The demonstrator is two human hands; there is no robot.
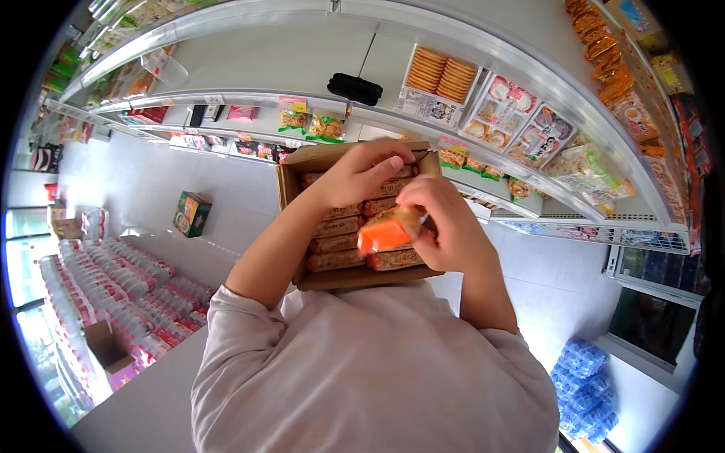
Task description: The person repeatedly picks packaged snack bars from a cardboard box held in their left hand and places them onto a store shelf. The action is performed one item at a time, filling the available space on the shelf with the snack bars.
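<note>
A brown cardboard box (370, 278) is in front of my chest, holding rows of long packaged snacks (336, 244) with orange-red wrapper ends. My left hand (366, 170) reaches over the box to its far right corner. Its fingers are bent against the far rim, thumb alongside, and seem to grip the cardboard. Above the right side of the box, my right hand (445, 223) pinches an orange snack packet (389, 232) between thumb and fingers. Motion blurs this packet, and it hangs tilted over the packed rows. My hands hide part of the box's contents.
Ahead runs a curved-looking store shelf (287, 60) with a black object (355, 88), stacked round biscuits (439, 74) and bagged snacks. Bottle packs (128, 294) stand at left, near a green carton (192, 214) on the floor. Blue bottle packs (585, 389) stand at lower right.
</note>
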